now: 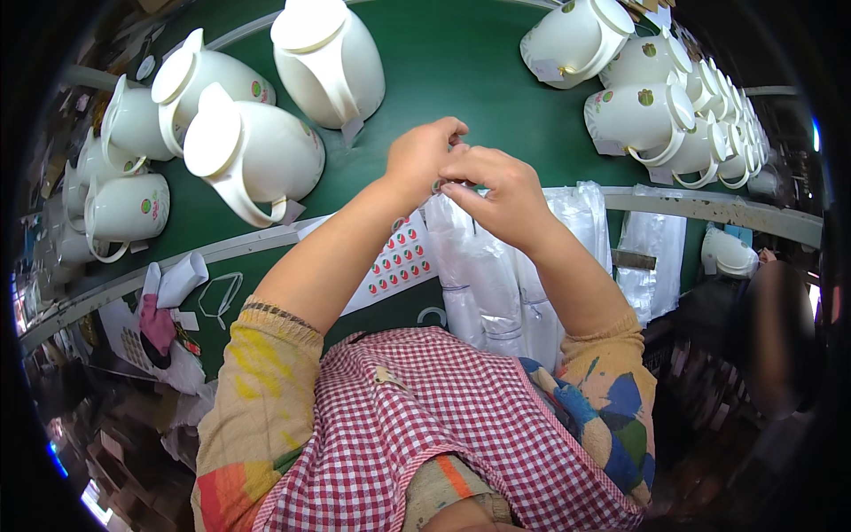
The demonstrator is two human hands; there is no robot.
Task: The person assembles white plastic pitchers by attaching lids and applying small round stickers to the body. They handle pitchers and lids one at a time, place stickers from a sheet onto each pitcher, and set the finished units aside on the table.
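Observation:
Above the table's near edge, my left hand (420,160) and my right hand (503,190) meet with curled fingers. Whatever they pinch, if anything, is hidden or too small to make out. Close beyond my left hand, a white lidded jug (341,75) stands with a small paper tag at its handle. Another white jug (282,155) is further left. Below my hands lie a sheet of red and green stickers (399,266) and bundles of clear plastic bags (483,293), partly covered by my forearms.
More white jugs crowd the left side (133,199) and the right side (634,115) of the green table (461,62). A metal rail (709,204) runs along the near edge. Pink cloth (158,324) lies lower left. A blurred person's arm (773,328) shows at right.

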